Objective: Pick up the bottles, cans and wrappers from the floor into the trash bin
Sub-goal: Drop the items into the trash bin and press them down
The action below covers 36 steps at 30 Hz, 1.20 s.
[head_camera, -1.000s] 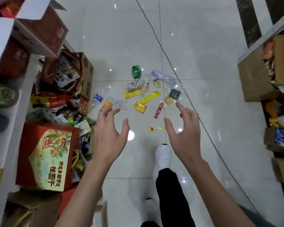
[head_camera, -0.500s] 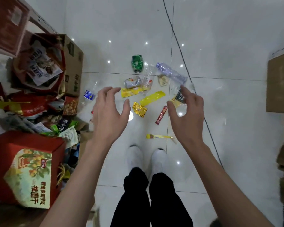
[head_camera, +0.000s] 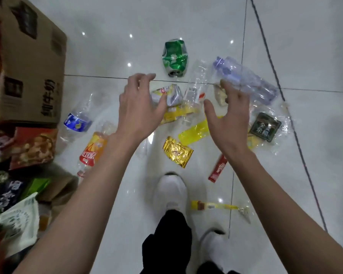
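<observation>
Green can beyond left hand, right hand; grips released; box hems left, floor open right.

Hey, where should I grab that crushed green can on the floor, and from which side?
Take the green can across its crushed middle, coming straight down from above. It lies flat on the tile, opening toward you, and its dented sides probably leave a narrow waist for a pinch grip.

Head camera looks steeply down at nearby floor.
</observation>
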### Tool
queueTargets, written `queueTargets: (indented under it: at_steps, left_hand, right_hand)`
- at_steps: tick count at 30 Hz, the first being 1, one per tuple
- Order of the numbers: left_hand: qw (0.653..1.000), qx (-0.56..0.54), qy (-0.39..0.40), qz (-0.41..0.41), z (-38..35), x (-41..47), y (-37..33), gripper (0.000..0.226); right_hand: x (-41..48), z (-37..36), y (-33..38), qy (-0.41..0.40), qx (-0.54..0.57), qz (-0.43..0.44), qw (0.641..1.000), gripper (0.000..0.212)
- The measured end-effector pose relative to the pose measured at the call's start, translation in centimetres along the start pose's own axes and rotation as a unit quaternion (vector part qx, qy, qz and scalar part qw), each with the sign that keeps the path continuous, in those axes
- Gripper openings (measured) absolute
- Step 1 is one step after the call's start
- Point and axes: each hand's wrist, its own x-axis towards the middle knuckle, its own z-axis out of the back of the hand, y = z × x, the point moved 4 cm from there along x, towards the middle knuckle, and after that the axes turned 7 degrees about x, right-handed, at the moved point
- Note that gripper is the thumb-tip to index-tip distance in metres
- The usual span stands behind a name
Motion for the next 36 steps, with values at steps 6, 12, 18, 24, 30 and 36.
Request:
queueTargets:
  at_steps: [6,12,18,24,30,36]
  left_hand:
    - [0.997,0.047,0.037,-0.042,-9.6,4.7,3.7,0.062]
    - [0.988,0.107,0.080,-0.073,-14.1,6.6,5.5,0.080]
    - [0.993,0.107,0.044,-0.025,-12.6,6.0,6.7,0.077]
    - [0.995,0.091,0.030,-0.016,-8.3,3.6,5.5,0.077]
    - [0.998,0.053,0.038,-0.005,3.0,-3.4,-2.2,0.078]
    - [0.999,0.037,0.031,-0.022,17.7,-10.9,-13.4,0.079]
  right_hand:
    - [5.5,-7.5,-6.7,-0.024,-0.001,-0.013,1.000,0.059]
    - [8.1,-11.3,-8.7,-0.027,-0.029,-0.022,0.999,0.067]
    - [7.6,-12.4,-9.1,0.000,-0.015,-0.065,0.998,0.078]
    - [5.2,-8.8,-6.5,-0.002,0.025,-0.053,0.998,0.076]
    - [-1.2,2.4,3.2,-0.005,0.048,-0.069,0.996,0.074]
    - [-8.2,15.8,16.6,-0.026,0.071,-0.074,0.994,0.075]
